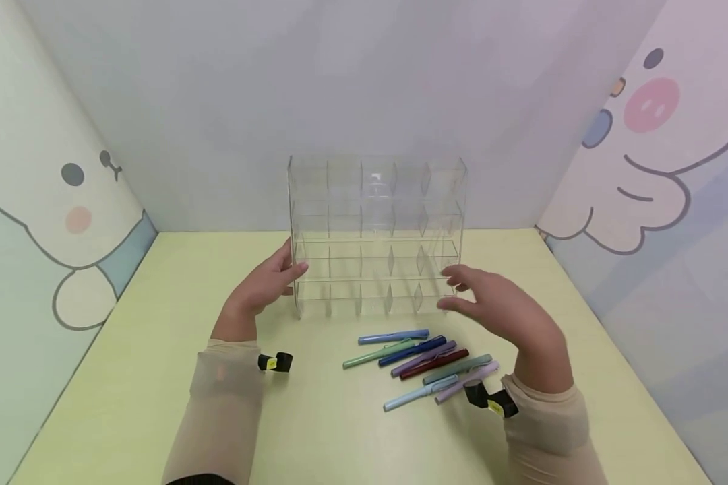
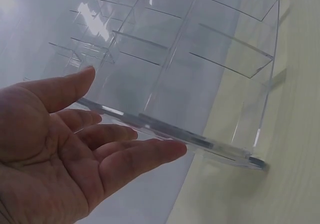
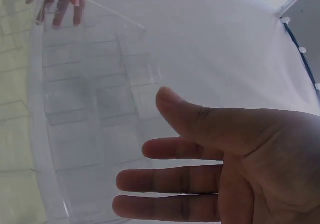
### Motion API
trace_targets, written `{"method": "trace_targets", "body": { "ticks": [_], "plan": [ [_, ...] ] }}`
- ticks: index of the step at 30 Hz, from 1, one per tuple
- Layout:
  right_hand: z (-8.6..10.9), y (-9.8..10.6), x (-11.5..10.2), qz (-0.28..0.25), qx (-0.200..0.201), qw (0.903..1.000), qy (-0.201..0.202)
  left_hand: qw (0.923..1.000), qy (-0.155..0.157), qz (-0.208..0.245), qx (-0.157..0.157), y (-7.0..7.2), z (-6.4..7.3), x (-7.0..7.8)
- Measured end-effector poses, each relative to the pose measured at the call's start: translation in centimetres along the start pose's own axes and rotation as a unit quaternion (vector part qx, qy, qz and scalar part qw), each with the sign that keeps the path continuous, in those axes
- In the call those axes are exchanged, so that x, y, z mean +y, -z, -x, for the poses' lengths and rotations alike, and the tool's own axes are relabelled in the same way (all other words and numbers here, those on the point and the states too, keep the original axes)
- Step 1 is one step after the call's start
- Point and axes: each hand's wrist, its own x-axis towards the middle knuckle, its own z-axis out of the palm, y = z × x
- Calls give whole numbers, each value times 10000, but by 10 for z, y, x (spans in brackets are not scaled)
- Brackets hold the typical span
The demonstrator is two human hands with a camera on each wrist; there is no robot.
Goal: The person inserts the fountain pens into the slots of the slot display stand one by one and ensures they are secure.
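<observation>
A clear acrylic pen rack [image 1: 376,259] with stepped tiers and dividers stands upright on the table near the back wall. At its left side is my left hand [image 1: 269,276], thumb in front of the side panel and fingers along its outer face. The left wrist view shows those fingers [image 2: 142,159] loosely extended at the panel's edge, with the thumb spread from them. Beside the rack's lower right corner, my right hand [image 1: 500,306] holds nothing. Its thumb and fingers are spread apart, and in the right wrist view the fingers [image 3: 170,180] are straight.
Several capped pens lie loosely grouped in front of the rack, among them a blue pen [image 1: 394,337], a dark red pen [image 1: 433,364] and a light blue pen [image 1: 420,394]. Walls with cartoon animals [image 1: 91,195] border the pale yellow table [image 1: 315,431] on both sides.
</observation>
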Motion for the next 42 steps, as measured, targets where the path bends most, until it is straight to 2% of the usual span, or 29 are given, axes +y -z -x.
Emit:
{"method": "trace_targets", "body": {
  "ticks": [4,8,17,23,30,34,42],
  "plan": [
    [-10,-17,-11,34,-699,9974,143,10000,56,9,-7,1,2,-1],
    [-16,-27,-17,206,-1225,9922,-10,10000,47,60,12,0,5,-4],
    [-28,-38,0,422,-1813,9812,-506,9995,34,300,15,0,7,-3],
    [-41,-64,5,571,-2046,9762,-430,9994,115,341,-23,-2,13,5],
    [-51,-85,-3,1106,-2059,9718,-311,9993,157,350,-5,-4,14,0],
    [-51,-90,-6,1471,-1859,9712,-239,9995,57,300,-8,-5,12,-4],
    [-47,-106,-6,2059,-1428,9681,21,9997,128,210,-61,-9,10,-4]
  ]
}}
